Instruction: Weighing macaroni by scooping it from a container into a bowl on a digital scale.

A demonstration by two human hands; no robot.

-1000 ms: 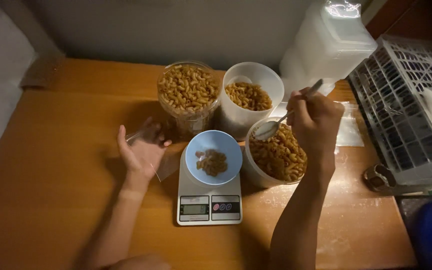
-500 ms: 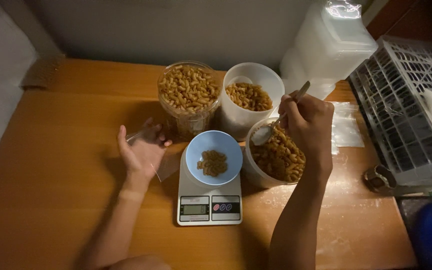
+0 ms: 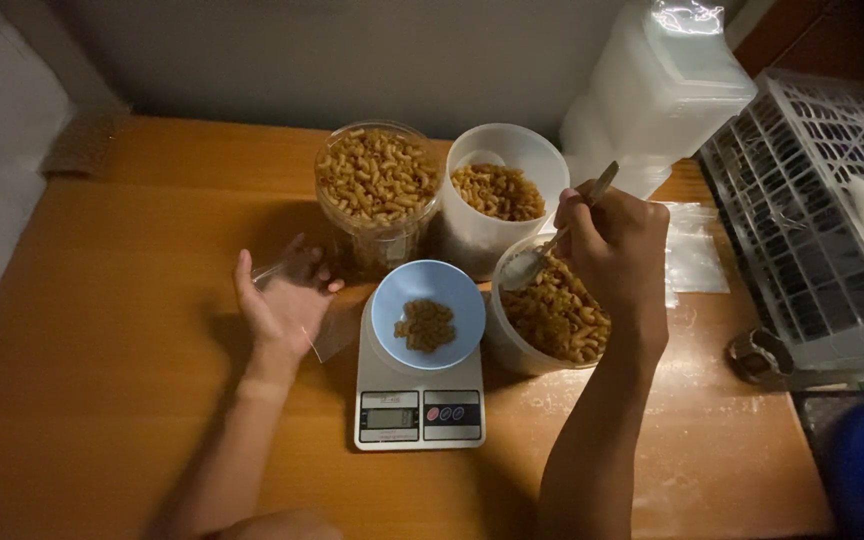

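My right hand (image 3: 614,250) grips a metal spoon (image 3: 542,254), its bowl resting at the left rim of a white tub of elbow pasta (image 3: 550,312). Left of that tub, a blue bowl (image 3: 427,312) with a small heap of pasta sits on a white digital kitchen scale (image 3: 419,405). My left hand (image 3: 282,300) rests palm up on the wooden table (image 3: 122,330), holding a clear plastic bag (image 3: 324,322) beside the scale.
A clear jar full of pasta (image 3: 377,195) and a second white tub of pasta (image 3: 504,195) stand behind the scale. Stacked translucent containers (image 3: 657,95) sit at the back right, a white crate (image 3: 822,215) at the right, plastic bags (image 3: 697,262) beside it.
My right hand has lowered the spoon toward the near tub and moved it slightly left. The left hand and the bag have stayed put.
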